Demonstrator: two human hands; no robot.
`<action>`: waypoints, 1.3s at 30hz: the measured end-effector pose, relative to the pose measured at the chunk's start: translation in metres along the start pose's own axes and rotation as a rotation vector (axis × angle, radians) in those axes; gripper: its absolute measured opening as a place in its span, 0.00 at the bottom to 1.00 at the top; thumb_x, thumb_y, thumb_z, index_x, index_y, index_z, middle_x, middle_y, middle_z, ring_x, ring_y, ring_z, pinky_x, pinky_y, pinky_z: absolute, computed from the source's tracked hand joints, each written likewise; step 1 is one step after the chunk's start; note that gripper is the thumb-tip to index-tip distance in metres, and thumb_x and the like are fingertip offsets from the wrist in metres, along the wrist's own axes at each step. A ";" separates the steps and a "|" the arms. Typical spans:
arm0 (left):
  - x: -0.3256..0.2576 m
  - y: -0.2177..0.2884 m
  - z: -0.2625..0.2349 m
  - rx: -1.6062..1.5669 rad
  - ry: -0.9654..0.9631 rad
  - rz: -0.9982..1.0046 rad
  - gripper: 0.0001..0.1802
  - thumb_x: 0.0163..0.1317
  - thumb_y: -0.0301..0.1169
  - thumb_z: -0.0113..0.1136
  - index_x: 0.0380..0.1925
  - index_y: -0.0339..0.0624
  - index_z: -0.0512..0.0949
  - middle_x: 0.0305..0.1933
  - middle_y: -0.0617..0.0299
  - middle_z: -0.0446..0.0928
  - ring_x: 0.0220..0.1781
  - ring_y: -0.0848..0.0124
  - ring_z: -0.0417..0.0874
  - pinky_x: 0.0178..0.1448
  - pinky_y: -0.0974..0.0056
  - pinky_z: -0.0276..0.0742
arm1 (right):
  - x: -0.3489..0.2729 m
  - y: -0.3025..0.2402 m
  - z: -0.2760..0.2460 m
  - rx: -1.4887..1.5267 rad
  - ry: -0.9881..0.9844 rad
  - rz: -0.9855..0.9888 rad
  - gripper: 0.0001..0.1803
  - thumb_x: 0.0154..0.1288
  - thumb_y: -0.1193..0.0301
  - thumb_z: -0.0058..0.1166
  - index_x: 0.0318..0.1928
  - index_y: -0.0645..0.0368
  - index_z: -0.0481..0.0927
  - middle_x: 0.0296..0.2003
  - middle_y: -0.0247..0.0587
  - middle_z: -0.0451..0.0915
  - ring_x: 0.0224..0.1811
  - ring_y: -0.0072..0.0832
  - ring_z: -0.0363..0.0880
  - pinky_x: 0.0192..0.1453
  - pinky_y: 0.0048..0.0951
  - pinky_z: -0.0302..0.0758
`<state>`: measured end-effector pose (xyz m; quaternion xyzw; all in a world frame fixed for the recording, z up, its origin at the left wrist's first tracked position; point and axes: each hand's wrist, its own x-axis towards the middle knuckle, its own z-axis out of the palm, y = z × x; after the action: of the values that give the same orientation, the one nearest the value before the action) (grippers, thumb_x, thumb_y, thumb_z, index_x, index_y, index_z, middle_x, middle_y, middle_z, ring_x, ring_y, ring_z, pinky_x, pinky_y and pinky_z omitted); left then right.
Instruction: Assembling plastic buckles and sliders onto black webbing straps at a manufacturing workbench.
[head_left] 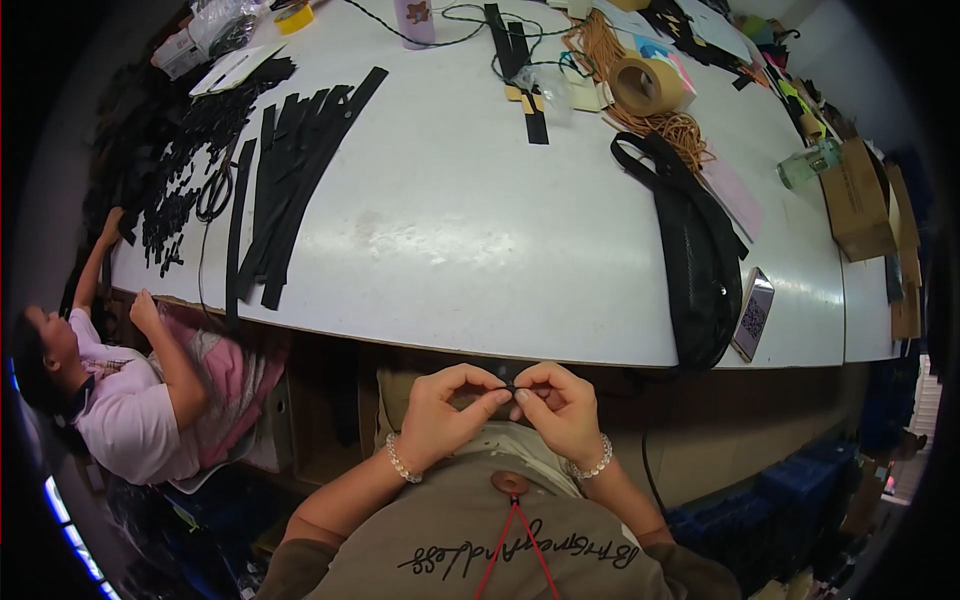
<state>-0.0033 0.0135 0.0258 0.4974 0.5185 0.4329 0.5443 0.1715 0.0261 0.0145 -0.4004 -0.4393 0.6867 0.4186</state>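
Just off the near edge of the white table (430,270), my two hands meet in front of my body. My left hand (447,402) pinches a small dark piece (509,386) between thumb and forefinger. From the other side, my right hand (556,405) pinches the same piece with its fingertips. It is too small, and too covered by the fingers, to name. Beyond my right hand, near the table's front edge, lies a black mesh bag (692,270) with a strap. Beside it is a phone (754,314).
Long black strips (300,180), scissors (215,190) and a heap of small black pieces (185,160) cover the table's left. A co-worker (140,400) sits there. Brown cord (597,45), a tape roll (640,85), a bottle (808,163) and a cardboard box (856,200) occupy the right.
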 end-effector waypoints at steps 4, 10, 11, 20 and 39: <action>0.001 -0.043 0.003 -0.185 -0.048 -0.368 0.05 0.57 0.23 0.63 0.32 0.34 0.78 0.31 0.63 0.79 0.30 0.81 0.78 0.34 0.75 0.78 | -0.001 0.039 -0.012 0.130 0.074 0.338 0.01 0.63 0.81 0.50 0.35 0.67 0.73 0.28 0.37 0.77 0.24 0.19 0.76 0.28 0.19 0.75; 0.010 -0.072 0.010 -0.334 0.010 -0.442 0.06 0.57 0.24 0.63 0.33 0.34 0.77 0.30 0.63 0.79 0.29 0.81 0.78 0.30 0.75 0.77 | 0.006 0.065 -0.010 0.466 0.225 0.388 0.04 0.63 0.76 0.53 0.37 0.64 0.75 0.27 0.35 0.76 0.23 0.21 0.74 0.29 0.24 0.74; 0.012 -0.071 0.010 -0.337 0.012 -0.428 0.06 0.57 0.24 0.63 0.33 0.34 0.77 0.30 0.63 0.79 0.29 0.81 0.78 0.29 0.76 0.76 | 0.007 0.065 -0.008 0.479 0.259 0.374 0.04 0.64 0.77 0.52 0.37 0.64 0.75 0.28 0.35 0.76 0.23 0.21 0.74 0.29 0.24 0.74; -0.002 -0.043 0.006 -0.449 0.030 -0.258 0.05 0.55 0.21 0.63 0.32 0.35 0.78 0.32 0.62 0.79 0.32 0.79 0.78 0.35 0.75 0.75 | -0.002 0.038 0.007 0.126 0.171 -0.018 0.04 0.62 0.83 0.51 0.38 0.66 0.74 0.32 0.39 0.76 0.29 0.22 0.76 0.34 0.22 0.76; 0.008 -0.014 -0.002 0.208 -0.016 0.585 0.10 0.47 0.18 0.65 0.30 0.39 0.77 0.30 0.59 0.78 0.31 0.64 0.79 0.35 0.65 0.74 | -0.005 0.008 0.003 -0.371 0.099 -0.537 0.09 0.55 0.77 0.63 0.36 0.67 0.79 0.32 0.45 0.79 0.33 0.28 0.78 0.36 0.24 0.75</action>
<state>-0.0052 0.0196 0.0109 0.6819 0.3906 0.5119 0.3470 0.1684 0.0187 0.0093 -0.3728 -0.6258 0.4397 0.5254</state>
